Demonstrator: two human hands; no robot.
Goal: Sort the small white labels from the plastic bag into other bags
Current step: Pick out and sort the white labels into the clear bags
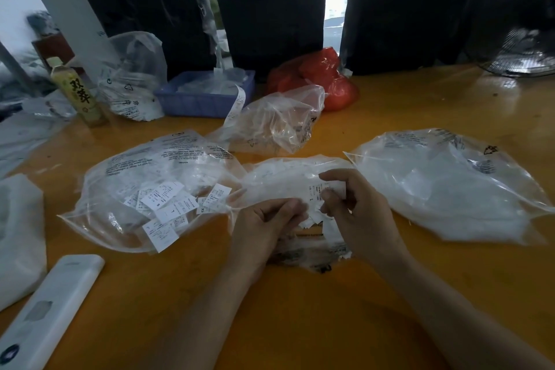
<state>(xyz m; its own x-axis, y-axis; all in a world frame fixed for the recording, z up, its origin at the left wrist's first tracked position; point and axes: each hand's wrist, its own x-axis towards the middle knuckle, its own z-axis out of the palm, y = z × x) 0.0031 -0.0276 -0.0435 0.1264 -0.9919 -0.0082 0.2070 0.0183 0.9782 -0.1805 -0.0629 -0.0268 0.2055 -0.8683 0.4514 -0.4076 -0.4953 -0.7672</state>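
A crumpled clear middle bag lies on the orange table between my hands, with small white labels spilling from it. My right hand pinches a white label marked L over that bag. My left hand is closed on a bunch of labels at the bag's near edge. To the left lies a clear left bag with several loose labels marked S, L and XS. To the right rests a clear right bag holding white labels.
A blue tray with a label strip stands at the back, beside a yellow bottle, a red bag and two more clear bags. A white remote lies front left. A fan stands back right.
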